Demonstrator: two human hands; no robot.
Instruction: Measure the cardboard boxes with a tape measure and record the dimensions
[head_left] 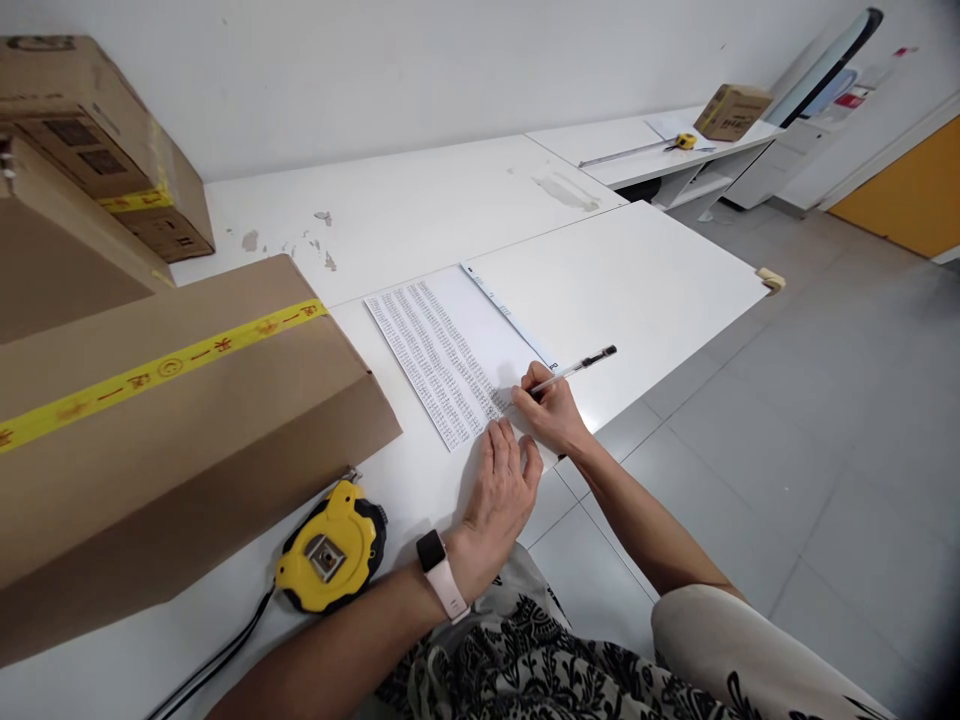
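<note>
At four o'clock on the rectangular white paper sheet [486, 325], the right hand [555, 408] pinched a clear plastic pen [577, 367], apparently angled for writing; the left hand [501, 485] lay unclenched at five o'clock, seemingly steadying the sheet against the white table [660, 270].

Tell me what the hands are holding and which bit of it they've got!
The right hand holds a pen near its writing end. The left hand grips nothing; it just rests at the near edge of the written page.
</note>
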